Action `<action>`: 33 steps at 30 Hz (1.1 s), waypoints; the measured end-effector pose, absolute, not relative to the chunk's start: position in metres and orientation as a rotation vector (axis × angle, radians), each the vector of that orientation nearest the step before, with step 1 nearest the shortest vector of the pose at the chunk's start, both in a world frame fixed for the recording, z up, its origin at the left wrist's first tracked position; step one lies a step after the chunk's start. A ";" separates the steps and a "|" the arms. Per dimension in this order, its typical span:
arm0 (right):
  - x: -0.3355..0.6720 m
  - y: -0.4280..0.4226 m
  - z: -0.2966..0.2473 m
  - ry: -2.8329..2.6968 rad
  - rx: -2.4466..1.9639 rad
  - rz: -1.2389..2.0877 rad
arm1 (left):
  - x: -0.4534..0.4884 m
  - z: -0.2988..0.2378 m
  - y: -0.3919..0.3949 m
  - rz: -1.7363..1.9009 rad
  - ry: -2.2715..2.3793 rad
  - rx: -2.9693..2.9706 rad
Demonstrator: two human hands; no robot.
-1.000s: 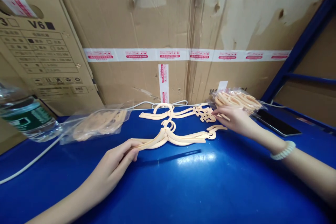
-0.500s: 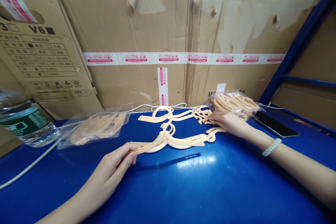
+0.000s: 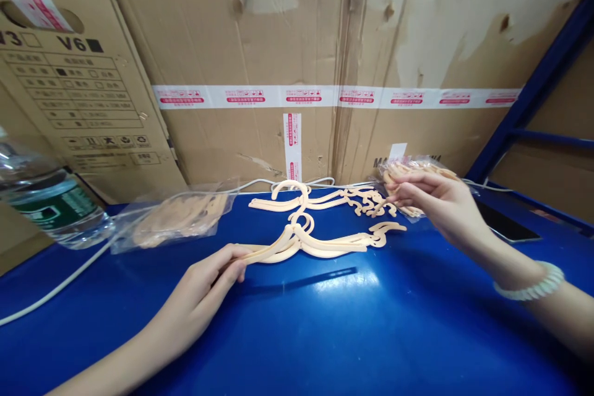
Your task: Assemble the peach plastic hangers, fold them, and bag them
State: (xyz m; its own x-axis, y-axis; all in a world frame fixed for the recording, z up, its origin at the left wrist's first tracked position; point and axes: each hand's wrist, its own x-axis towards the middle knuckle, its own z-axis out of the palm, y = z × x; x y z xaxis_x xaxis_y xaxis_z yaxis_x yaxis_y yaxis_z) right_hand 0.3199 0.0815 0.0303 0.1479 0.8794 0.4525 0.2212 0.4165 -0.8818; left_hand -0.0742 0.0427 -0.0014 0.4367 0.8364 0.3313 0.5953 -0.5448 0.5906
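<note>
Peach-coloured and apparently plastic, a hanger [image 3: 331, 253] sits over a blue table [image 3: 297, 334], on the near-left side of a pile of small hook pieces [image 3: 366, 197]. The left hand [image 3: 208, 278] pinches the hanger between thumb and fingers, at the end of the arm farther from the pile. The right hand [image 3: 440, 201] is at the pile's right edge, thumb and fingers drawn together; whether a piece is between them cannot be told. A second hanger [image 3: 276, 205] lies to the pile's left. Just beyond its right side is a clear bag of similar parts [image 3: 424, 167]; a phone [image 3: 505, 223] lies farther right of it.

The hanger looks light and fairly stiff, smooth enough to turn in a loose grip. Its slim arms would probably suit a fingertip pinch, while its centre, where the arms meet, seems the steadier hold. The small hook pieces look thin, perhaps easy to tangle or snap.
</note>
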 end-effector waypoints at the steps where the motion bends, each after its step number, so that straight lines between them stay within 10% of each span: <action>1: 0.314 0.076 0.032 -1.333 -1.046 0.707 | -0.074 -0.002 0.043 0.862 1.219 2.305; 33: 0.288 0.057 0.017 -1.277 -0.952 1.889 | -0.078 -0.007 0.042 0.974 1.172 2.328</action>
State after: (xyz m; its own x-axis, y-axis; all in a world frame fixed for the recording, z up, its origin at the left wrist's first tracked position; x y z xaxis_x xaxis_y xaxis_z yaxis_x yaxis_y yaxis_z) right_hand 0.2877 0.0573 0.0172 -0.5184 0.8304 -0.2041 -0.1196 -0.3068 -0.9442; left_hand -0.0781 0.0417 -0.0066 0.4192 0.8055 0.4189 0.5593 -0.5926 0.5797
